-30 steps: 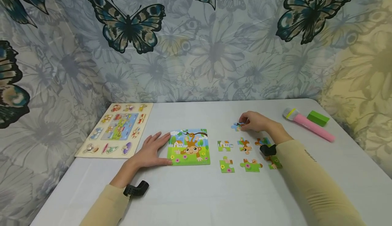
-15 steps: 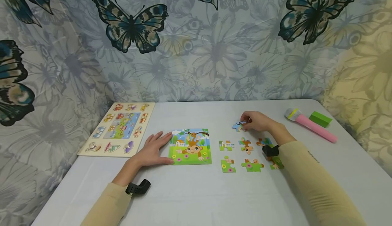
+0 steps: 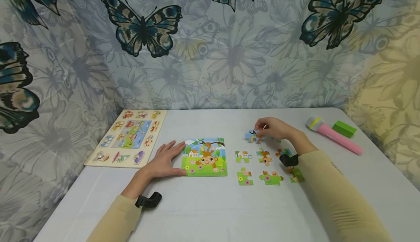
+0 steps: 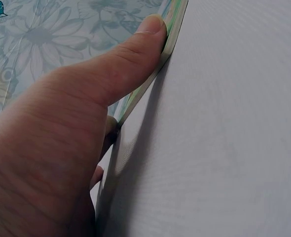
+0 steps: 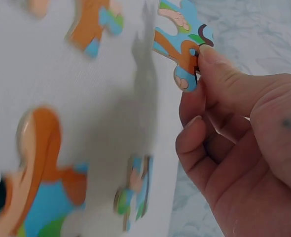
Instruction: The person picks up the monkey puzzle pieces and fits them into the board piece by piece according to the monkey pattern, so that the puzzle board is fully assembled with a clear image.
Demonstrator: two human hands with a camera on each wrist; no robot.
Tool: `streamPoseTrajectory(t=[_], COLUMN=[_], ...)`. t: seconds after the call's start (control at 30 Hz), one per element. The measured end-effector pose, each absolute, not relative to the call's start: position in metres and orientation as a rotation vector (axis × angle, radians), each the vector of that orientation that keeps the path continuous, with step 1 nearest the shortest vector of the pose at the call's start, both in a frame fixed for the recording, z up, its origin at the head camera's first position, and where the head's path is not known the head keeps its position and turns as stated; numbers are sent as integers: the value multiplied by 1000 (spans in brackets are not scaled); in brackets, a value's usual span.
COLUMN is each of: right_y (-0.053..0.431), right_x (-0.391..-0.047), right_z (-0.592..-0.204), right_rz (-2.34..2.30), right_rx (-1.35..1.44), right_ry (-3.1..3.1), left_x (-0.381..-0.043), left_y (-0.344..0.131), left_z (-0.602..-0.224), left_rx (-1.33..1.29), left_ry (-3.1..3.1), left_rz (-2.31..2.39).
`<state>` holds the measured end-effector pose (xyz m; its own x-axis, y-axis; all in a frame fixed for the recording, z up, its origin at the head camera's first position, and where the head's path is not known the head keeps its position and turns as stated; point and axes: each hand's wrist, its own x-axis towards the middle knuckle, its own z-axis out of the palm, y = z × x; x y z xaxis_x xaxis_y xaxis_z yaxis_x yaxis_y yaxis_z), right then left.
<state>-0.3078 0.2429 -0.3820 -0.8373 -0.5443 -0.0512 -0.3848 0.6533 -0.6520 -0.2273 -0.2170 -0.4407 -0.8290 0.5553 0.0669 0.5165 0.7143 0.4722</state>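
My left hand [image 3: 164, 162] rests with straight fingers at the left edge of a square puzzle board [image 3: 210, 169] printed with a hanging monkey. In the left wrist view, the thumb [image 4: 140, 54] lies on the board's edge. Thumb and index finger of my right hand [image 3: 275, 128] pinch a blue-and-orange jigsaw piece [image 5: 182, 49] above the table. Loose jigsaw pieces lie in rows below that hand, among them a house piece [image 3: 242, 156], a monkey piece [image 3: 264, 157] and a green flower piece [image 3: 271, 178]. Another piece [image 5: 134, 190] lies under the right hand, mostly hidden in the head view.
A cream picture board [image 3: 108, 160] lies at the back left of the white table [image 3: 203, 209]. Toward the back right are a pink toy microphone [image 3: 338, 138] and a green block [image 3: 344, 129]. A butterfly-print cloth [image 3: 233, 56] hangs behind.
My right hand has lifted the jigsaw piece slightly and shifted it a little left, uncovering part of another piece behind it. The left hand stays at the board; the head view has shifted slightly.
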Motion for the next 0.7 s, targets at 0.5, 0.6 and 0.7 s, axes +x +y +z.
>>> streamPoseTrajectory(t=[0.5,0.6,0.7], right_y=[166,150,136], right_x=[-311,-313,-312], right_z=[-382,-384,-384], right_rz=[-1041,-1037,-1033], right_rx=[-870,-892,-902], right_ry=[2552,2528,2494], left_x=[-227,-227,-227], left_y=[-217,-217,-217], left_z=[-440,-439,-438], left_rx=[889,891,893], left_ry=[2831,2833,2836], left_rz=[744,746,736])
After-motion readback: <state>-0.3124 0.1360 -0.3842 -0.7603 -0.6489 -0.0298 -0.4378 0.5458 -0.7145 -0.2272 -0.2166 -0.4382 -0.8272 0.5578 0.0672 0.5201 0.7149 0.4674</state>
